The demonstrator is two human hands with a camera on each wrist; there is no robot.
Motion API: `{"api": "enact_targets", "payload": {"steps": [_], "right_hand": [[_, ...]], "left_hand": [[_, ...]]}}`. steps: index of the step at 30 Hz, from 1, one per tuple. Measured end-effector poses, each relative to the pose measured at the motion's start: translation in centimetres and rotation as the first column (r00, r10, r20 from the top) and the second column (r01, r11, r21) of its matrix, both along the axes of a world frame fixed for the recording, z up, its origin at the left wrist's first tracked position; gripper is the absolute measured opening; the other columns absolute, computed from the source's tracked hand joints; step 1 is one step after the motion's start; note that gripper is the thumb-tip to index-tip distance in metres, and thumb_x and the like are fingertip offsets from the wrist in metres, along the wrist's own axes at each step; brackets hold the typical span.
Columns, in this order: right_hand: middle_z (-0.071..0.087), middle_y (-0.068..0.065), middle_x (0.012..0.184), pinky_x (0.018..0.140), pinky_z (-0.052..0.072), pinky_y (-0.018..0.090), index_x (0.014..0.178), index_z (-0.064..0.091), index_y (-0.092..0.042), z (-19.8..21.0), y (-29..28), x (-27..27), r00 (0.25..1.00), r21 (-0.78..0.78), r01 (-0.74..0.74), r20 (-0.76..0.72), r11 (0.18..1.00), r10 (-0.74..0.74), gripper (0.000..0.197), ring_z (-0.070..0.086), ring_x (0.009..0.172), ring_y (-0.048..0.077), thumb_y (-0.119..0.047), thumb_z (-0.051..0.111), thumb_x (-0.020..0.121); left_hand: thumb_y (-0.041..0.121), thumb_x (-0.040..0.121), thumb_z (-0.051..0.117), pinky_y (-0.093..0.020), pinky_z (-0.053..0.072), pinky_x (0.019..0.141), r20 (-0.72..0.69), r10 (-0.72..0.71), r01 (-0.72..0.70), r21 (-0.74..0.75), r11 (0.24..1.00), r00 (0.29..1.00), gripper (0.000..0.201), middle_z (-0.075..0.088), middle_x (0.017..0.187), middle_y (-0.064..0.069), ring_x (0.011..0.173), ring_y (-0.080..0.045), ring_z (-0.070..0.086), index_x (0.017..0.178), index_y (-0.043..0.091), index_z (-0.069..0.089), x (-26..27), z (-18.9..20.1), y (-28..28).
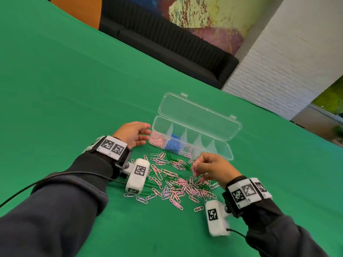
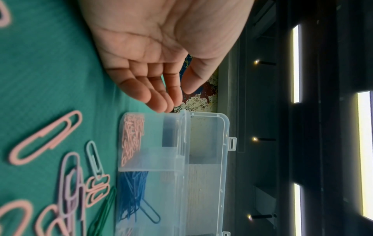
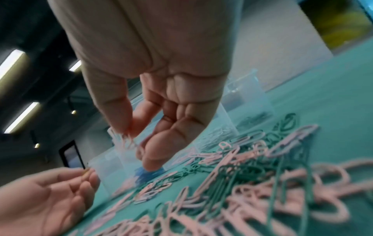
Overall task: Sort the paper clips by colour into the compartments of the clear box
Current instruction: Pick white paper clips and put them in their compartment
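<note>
Right hand (image 1: 213, 170) pinches pale clips (image 1: 194, 170) mid-frame; left hand (image 1: 134, 134) relaxed, empty. Loose pinch could drop one into the blue compartment (image 1: 173, 143).

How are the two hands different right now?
The left hand lies open and holds nothing, beside the pink end of the clear box; the right hand pinches pale clips above the loose pile. Both wear tagged wrist bands and dark sleeves.

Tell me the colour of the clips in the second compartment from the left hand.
Blue clips; the head view shows them best.
</note>
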State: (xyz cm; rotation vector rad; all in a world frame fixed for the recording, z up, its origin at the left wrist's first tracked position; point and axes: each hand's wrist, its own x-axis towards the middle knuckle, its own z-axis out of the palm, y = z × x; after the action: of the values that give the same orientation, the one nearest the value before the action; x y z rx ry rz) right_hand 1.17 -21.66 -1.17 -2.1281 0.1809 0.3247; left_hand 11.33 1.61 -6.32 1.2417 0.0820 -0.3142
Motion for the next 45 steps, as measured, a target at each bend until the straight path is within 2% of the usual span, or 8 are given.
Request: {"api": "enact_targets", "payload": {"steps": [5, 11, 18, 23, 30, 36, 39, 45], "right_hand": [[0.067, 0.013, 0.072, 0.05, 0.054, 0.025, 0.076, 0.046, -0.006, -0.6, -0.4, -0.5, 0.977, 0.415, 0.214, -0.067, 0.884, -0.205, 0.019, 0.065, 0.061, 0.022, 0.006, 0.045, 0.091], [0.063, 0.011, 0.083, 0.073, 0.048, 0.034, 0.067, 0.047, -0.013, -1.3, -0.2, 0.1, 0.982, 0.268, 0.185, -0.014, 0.945, -0.188, 0.026, 0.059, 0.074, 0.018, 0.005, 0.056, 0.084], [0.056, 0.009, 0.065, 0.046, 0.051, 0.024, 0.085, 0.047, -0.008, -0.3, 1.2, 1.2, 0.969, 0.461, 0.243, -0.089, 0.854, -0.229, 0.027, 0.057, 0.053, 0.02, 0.015, 0.033, 0.088], [0.051, -0.002, 0.069, 0.052, 0.041, 0.018, 0.085, 0.056, -0.016, -0.2, 4.1, 2.9, 0.985, -0.037, -0.12, -0.126, 0.992, 0.115, 0.011, 0.044, 0.054, 0.008, -0.009, 0.051, 0.092], [0.052, -0.004, 0.082, 0.078, 0.045, 0.026, 0.079, 0.049, -0.019, -1.2, 7.1, 3.5, 0.869, -0.651, -0.479, -0.26, 0.588, 0.421, 0.015, 0.049, 0.079, 0.014, -0.014, 0.06, 0.088], [0.058, 0.001, 0.067, 0.052, 0.043, 0.018, 0.075, 0.046, -0.014, -0.5, 4.2, 3.3, 0.98, -0.047, -0.175, -0.101, 0.983, 0.169, 0.021, 0.049, 0.053, 0.009, 0.0, 0.051, 0.09], [0.056, 0.008, 0.061, 0.043, 0.045, 0.021, 0.08, 0.047, -0.01, -0.5, 4.0, 3.0, 0.99, 0.476, 0.11, -0.135, 0.872, -0.052, 0.024, 0.051, 0.047, 0.015, 0.011, 0.038, 0.089], [0.048, 0.001, 0.063, 0.048, 0.039, 0.023, 0.093, 0.053, -0.01, -1.1, 7.4, 3.3, 0.967, 0.189, 0.053, -0.254, 0.98, -0.004, 0.007, 0.044, 0.051, 0.013, -0.015, 0.049, 0.093]], "left_hand": [[0.007, 0.097, 0.043, -0.015, 0.043, 0.044, -0.01, 0.008, -0.008, -0.031, 0.999, 1.0, 0.016, 0.056, 0.075, -0.004, 0.042, -0.004, 0.054, 0.089, 0.009, 0.056, -0.1, -0.1, -0.1], [0.008, 0.097, 0.042, -0.015, 0.043, 0.044, -0.013, 0.009, -0.009, -0.045, 0.999, 1.0, 0.016, 0.056, 0.075, -0.004, 0.041, -0.004, 0.054, 0.088, 0.008, 0.056, 0.0, -0.2, 0.0], [0.007, 0.097, 0.042, -0.015, 0.043, 0.041, -0.031, 0.017, -0.02, -0.072, 0.997, 0.999, 0.018, 0.059, 0.066, -0.003, 0.039, -0.004, 0.054, 0.086, 0.009, 0.056, 0.2, -0.4, -0.1], [0.007, 0.096, 0.043, -0.015, 0.043, 0.04, -0.028, 0.019, -0.021, -0.075, 0.997, 0.999, 0.017, 0.057, 0.069, -0.004, 0.038, -0.004, 0.054, 0.086, 0.009, 0.056, 0.2, -0.4, -0.1], [0.008, 0.095, 0.045, -0.014, 0.042, 0.039, -0.046, 0.033, -0.037, -0.082, 0.996, 0.998, 0.018, 0.06, 0.055, 0.003, 0.038, -0.005, 0.053, 0.084, 0.01, 0.058, 0.5, -0.6, -0.1], [0.008, 0.095, 0.045, -0.015, 0.042, 0.041, -0.035, 0.01, -0.012, -0.07, 0.997, 0.999, 0.016, 0.057, 0.069, -0.002, 0.039, -0.005, 0.054, 0.085, 0.01, 0.057, 0.6, -0.6, -0.1], [0.009, 0.096, 0.045, -0.015, 0.043, 0.04, -0.032, 0.007, -0.009, -0.068, 0.998, 0.999, 0.016, 0.057, 0.071, -0.003, 0.039, -0.004, 0.054, 0.085, 0.01, 0.057, 0.6, -0.6, 0.0], [0.009, 0.095, 0.045, -0.015, 0.042, 0.041, -0.033, 0.022, -0.024, -0.06, 0.998, 0.999, 0.017, 0.058, 0.067, -0.001, 0.038, -0.004, 0.054, 0.084, 0.012, 0.057, 0.5, -0.5, -0.1]]}}
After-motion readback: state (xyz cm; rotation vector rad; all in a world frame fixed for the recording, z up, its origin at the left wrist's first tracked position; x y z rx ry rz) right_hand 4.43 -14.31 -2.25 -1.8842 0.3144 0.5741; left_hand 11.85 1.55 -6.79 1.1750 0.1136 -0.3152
